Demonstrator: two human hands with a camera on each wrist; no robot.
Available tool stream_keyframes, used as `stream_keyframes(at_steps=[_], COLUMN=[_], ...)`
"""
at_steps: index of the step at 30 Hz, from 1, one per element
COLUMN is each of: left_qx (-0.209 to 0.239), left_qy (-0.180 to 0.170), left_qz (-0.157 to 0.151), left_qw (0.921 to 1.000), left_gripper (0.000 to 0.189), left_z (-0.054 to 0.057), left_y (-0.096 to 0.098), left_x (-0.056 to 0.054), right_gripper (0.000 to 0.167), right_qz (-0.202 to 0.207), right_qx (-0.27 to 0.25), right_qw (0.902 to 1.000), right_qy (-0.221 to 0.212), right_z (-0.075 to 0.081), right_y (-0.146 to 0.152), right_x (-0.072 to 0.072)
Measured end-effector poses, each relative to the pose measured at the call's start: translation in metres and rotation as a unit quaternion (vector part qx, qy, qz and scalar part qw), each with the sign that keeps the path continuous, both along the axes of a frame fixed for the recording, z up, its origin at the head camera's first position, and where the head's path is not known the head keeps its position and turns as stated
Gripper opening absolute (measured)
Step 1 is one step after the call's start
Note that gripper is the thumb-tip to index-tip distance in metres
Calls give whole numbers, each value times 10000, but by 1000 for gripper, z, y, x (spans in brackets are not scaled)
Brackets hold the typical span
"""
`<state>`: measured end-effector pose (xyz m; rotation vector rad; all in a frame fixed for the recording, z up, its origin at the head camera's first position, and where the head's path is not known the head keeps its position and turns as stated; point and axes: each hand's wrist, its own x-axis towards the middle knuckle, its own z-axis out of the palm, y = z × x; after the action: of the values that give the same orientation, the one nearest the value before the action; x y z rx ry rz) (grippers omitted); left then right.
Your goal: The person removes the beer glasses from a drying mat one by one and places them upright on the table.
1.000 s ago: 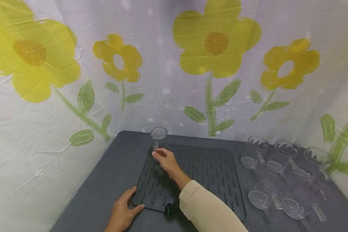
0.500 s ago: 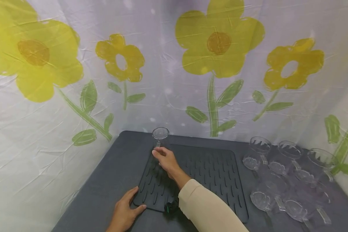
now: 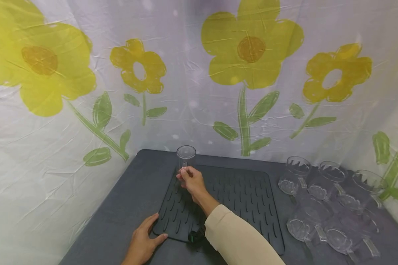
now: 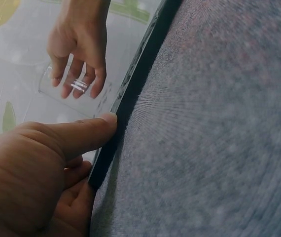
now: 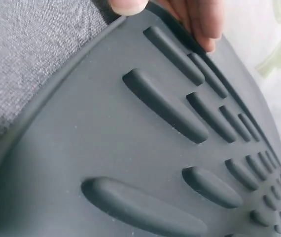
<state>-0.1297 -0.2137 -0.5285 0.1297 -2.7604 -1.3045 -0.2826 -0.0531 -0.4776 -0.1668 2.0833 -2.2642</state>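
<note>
A clear mug stands at the back left corner of the dark ribbed drying mat. My right hand reaches across the mat and holds the mug's handle between thumb and curled fingers. The handle shows among those fingers in the left wrist view, where the right hand overlaps the clear mug wall. At the mat's near left corner my left hand grips the edges, thumb on the front side and fingers on the left side. The right wrist view shows the left hand's thumb and fingers at that corner.
Several clear mugs stand close together on the right of the grey table, beyond the mat's right edge. A curtain with yellow flowers hangs behind and at both sides. A small black device sits below the right forearm.
The mug has shifted slightly right, and its handle has turned a little. My right hand's fingers have curled in more at the handle. The left hand stays at the mat corner.
</note>
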Motion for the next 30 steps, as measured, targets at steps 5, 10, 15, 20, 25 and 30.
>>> stream_keyframes(at_steps=[5, 10, 15, 20, 25, 30], left_qx=[-37, -56, -94, -37, 107, 95], left_qy=[-39, -38, -53, -136, -124, -78], left_qz=[32, 12, -10, -21, -52, -42], left_qw=[10000, 10000, 9999, 9999, 9999, 9999], left_gripper=[78, 78, 78, 80, 80, 79], left_z=[2, 1, 1, 2, 2, 2], left_y=[0, 0, -2, 0, 1, 1], left_x=[1, 1, 1, 1, 1, 1], right_gripper=[21, 18, 18, 20, 21, 27], right_qz=[58, 139, 278, 430, 541, 563], right_qx=[-82, -146, -244, -319, -485, -481], right_qw=[9999, 9997, 9990, 9978, 9956, 9942], right_qy=[112, 155, 254, 381, 595, 776], right_z=[11, 22, 32, 45, 41, 43], right_y=[6, 13, 21, 32, 43, 56], right_x=[10, 23, 36, 50, 54, 64])
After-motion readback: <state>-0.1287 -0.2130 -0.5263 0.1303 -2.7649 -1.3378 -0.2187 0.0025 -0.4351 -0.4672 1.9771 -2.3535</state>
